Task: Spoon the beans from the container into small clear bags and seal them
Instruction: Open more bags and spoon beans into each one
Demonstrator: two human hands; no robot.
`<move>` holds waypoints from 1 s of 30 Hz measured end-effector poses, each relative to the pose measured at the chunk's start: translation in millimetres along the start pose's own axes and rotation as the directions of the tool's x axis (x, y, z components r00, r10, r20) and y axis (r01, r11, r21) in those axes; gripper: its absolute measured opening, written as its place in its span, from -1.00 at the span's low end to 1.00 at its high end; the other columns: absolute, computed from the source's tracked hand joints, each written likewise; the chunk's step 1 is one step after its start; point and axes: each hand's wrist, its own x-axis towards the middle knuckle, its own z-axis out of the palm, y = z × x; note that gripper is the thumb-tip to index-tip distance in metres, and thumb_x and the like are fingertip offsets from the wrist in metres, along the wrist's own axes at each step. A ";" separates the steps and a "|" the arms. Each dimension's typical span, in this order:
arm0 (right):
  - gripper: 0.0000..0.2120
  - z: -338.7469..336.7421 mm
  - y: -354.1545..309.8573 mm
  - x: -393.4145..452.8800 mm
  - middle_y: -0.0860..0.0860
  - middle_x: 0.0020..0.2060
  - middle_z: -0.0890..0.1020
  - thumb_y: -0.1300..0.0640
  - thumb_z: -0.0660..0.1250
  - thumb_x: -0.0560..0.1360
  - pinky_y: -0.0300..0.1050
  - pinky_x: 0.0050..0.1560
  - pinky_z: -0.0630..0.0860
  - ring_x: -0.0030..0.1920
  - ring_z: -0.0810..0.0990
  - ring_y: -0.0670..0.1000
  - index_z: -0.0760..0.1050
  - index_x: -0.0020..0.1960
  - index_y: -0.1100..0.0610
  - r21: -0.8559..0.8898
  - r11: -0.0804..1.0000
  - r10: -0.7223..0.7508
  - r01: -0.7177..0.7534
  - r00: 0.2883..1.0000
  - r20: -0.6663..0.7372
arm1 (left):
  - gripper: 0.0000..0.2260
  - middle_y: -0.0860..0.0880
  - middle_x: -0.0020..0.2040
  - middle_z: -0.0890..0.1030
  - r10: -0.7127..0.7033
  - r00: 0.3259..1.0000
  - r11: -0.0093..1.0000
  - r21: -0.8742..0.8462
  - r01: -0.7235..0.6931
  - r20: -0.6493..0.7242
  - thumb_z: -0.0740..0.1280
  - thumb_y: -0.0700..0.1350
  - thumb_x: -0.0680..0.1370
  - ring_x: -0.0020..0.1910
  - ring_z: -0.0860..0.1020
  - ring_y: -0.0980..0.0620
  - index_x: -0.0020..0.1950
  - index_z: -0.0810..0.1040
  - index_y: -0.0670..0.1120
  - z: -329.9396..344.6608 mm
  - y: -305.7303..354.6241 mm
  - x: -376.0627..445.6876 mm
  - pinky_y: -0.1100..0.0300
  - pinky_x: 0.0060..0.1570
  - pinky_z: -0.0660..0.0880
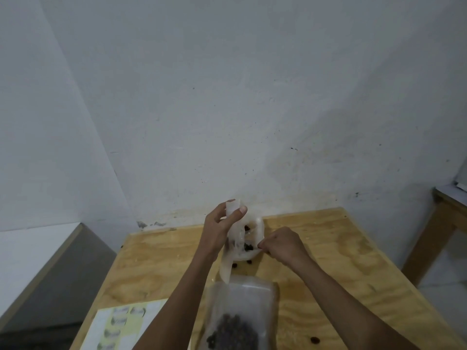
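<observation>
Plywood table (328, 248) against a bare grey-white wall, lower half of frame. Left hand (217, 231): fingers (240, 210) pinched on the top of a small clear bag (233, 238), which hangs down with its long axis near vertical, lower end trailing toward the frame bottom. Right hand (283, 245) curled into a loose fist at the right rim of the white container (255, 238); likely gripping a spoon, but the tool itself is hidden, so what it holds cannot be told. Container sits centre frame, touching both hands, few dark beans (249, 246) visible inside. Bag mouth lies just left of the right hand, above the container, so the scoop travels a short way leftward and up. Loose beans on the table just below the container. Larger clear bag of beans (237, 322) lies near the bottom edge, between the forearms. Sticker sheet (121, 324) lower left. Open table to the right; left edge close.
</observation>
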 end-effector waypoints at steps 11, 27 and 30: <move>-0.82 -2.4 -1.2 0.7 0.00 -0.50 0.45 0.13 0.40 0.24 -0.15 -0.38 0.31 -0.48 0.42 0.04 0.41 -0.43 0.09 0.027 0.997 0.077 -0.076 0.996 -0.043 | -0.59 0.09 0.11 0.73 -0.006 0.996 0.987 0.161 -0.009 0.092 0.49 0.29 0.41 0.14 0.67 0.06 0.18 0.69 0.12 -13.6 -4.9 -4.9 -0.14 0.21 0.60; -0.65 -29.7 -11.5 -12.3 0.01 -0.52 0.38 0.18 0.43 0.33 -0.12 -0.35 0.23 -0.50 0.30 0.01 0.31 -0.50 0.06 0.062 0.998 -0.024 0.028 0.997 -0.072 | -0.32 0.17 0.21 0.60 0.032 0.997 0.886 0.460 -0.062 0.073 0.55 0.38 0.28 0.07 0.61 0.16 0.35 0.57 0.19 -33.8 -4.5 -20.5 0.17 0.02 0.60; -0.70 -45.7 -29.8 -16.5 0.01 -0.50 0.38 0.16 0.44 0.29 -0.13 -0.35 0.22 -0.49 0.32 -0.01 0.33 -0.46 0.06 0.047 0.995 -0.083 0.088 0.993 -0.085 | -0.18 0.16 0.28 0.53 0.142 0.987 0.769 0.620 -0.155 0.070 0.55 0.41 0.25 0.21 0.51 0.14 0.43 0.51 0.13 -33.7 -4.2 -27.4 0.18 0.15 0.49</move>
